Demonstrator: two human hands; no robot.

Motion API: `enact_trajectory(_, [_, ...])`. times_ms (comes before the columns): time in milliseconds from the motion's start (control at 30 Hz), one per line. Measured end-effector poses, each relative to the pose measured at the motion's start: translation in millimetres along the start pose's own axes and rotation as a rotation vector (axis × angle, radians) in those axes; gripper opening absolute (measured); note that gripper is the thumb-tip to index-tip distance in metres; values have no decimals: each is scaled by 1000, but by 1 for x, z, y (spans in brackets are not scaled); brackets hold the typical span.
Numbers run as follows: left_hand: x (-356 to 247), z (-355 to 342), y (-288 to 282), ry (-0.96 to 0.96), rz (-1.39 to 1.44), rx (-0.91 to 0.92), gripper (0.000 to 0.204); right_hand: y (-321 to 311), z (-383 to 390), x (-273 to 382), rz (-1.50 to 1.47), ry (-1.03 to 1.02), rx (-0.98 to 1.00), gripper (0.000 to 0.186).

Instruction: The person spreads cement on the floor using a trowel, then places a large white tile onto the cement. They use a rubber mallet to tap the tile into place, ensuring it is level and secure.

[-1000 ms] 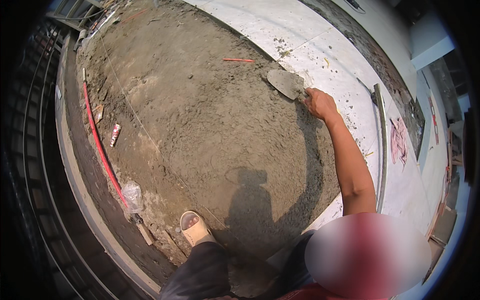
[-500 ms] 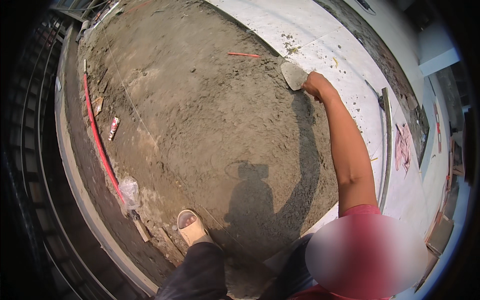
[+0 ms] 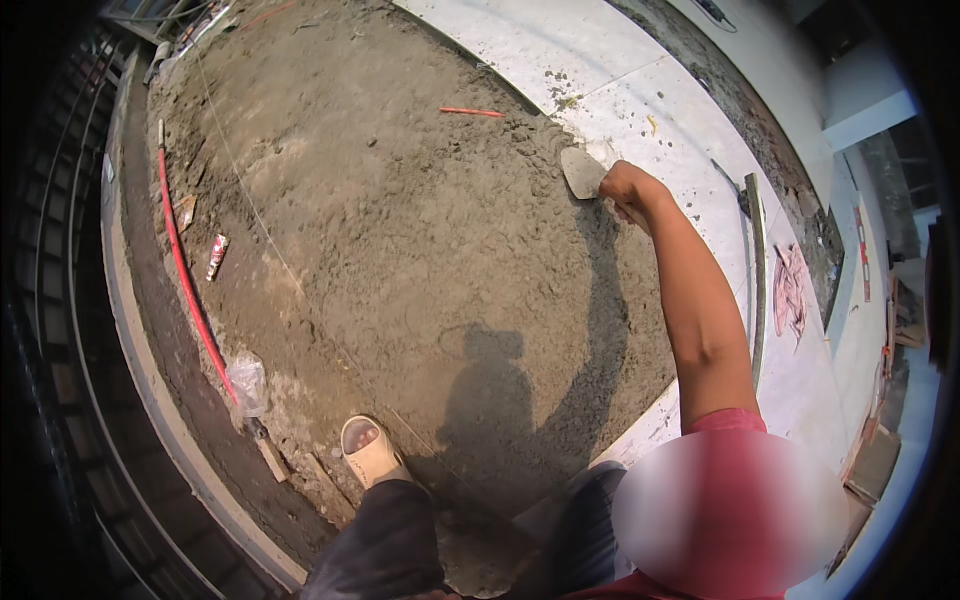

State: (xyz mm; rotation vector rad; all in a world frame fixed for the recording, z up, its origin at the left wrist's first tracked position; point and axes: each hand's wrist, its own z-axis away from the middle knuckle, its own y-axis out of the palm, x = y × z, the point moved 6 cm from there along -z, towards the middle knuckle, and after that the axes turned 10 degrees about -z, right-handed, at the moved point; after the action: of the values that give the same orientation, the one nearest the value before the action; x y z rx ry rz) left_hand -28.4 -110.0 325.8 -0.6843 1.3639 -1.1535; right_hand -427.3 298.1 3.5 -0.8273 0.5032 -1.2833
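My right hand (image 3: 632,190) is closed round the handle of a trowel (image 3: 581,173), my arm stretched forward. The trowel's flat grey blade is at the edge of the rough wet mortar bed (image 3: 400,230), beside the white tiles (image 3: 610,110). My fingers hide the handle. My left hand does not show. A taut string line (image 3: 262,228) runs along the left part of the mortar.
A red pipe (image 3: 183,260) lies along the left side, near a crumpled plastic bag (image 3: 247,384) and a small red-and-white tube (image 3: 216,257). A short red stick (image 3: 471,112) rests on the mortar. On the tiles are a long metal bar (image 3: 757,280) and a pink cloth (image 3: 789,290).
My right hand and the trowel have shifted slightly down along the mortar's edge, toward me. The whole view has moved a little, so surrounding things sit farther left.
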Motion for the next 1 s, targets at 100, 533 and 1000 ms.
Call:
enact_trajectory(100, [3,3,-1,-4,4,-1,44,17,17,-3,-241,138,-20,16])
enact_trajectory(533, [12,7,-3,-6,14,-13,44,62,75,22,-1964,395,-508,39])
enact_trajectory(1000, [17,5,1,-24,45,-3,45,-54,18,47,-761,300,-174,48])
